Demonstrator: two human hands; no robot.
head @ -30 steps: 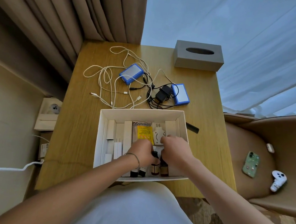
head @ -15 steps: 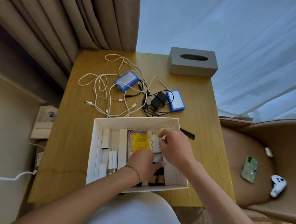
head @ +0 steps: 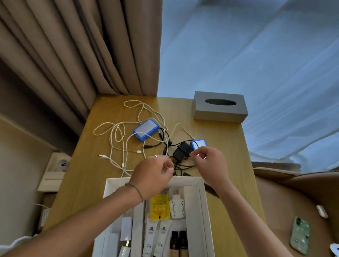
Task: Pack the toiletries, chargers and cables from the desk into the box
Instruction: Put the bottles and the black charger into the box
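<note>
A: Tabletop, pale wood. White cardboard box at near edge, toiletries already in: two white tubes, two small brown bottles, yellow sachet, white plug adapter

B: What's left out?

A: Tangle beyond the box: white cables, two blue-edged rectangular power packs, black wall charger with thin black cord

B: Hands?

A: Left hand curled, fingertips pinching at the black cord near the box's far wall. Right hand narrow, pinching something small beside the charger; cannot tell what

B: Best handling?

A: My guess: free the black cord from the white loops first, coil it, lift charger and cord together so nothing drags

B: Writing?

A: Print on tubes, sachet and bottle labels, too small to read
</note>
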